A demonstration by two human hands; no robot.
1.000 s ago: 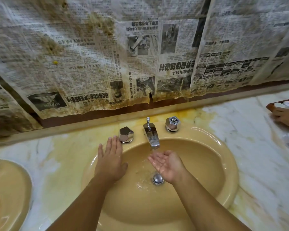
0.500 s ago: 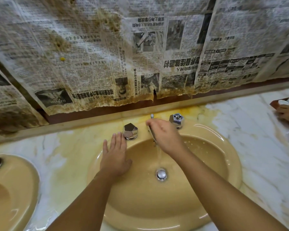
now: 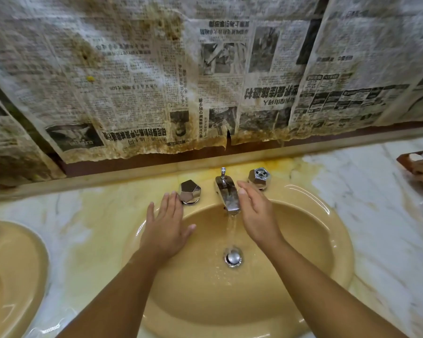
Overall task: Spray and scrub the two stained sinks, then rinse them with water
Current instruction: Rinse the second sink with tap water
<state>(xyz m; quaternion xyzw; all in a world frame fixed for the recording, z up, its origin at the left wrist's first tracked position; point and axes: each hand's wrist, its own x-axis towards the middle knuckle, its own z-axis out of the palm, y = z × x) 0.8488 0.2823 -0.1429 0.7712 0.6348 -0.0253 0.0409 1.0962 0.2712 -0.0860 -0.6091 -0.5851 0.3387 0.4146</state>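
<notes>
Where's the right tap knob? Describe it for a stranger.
Take the tan sink with running water. Two chrome knobs flank its spout. The right knob has an open, recessed top; the left knob is closed and faceted.

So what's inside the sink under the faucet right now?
Water running from the faucet onto the chrome drain stopper. The forearms hide parts of the basin wall.

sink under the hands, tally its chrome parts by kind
knobs: 2
spout: 1
pull rod: 1
drain: 1
total: 5
</notes>
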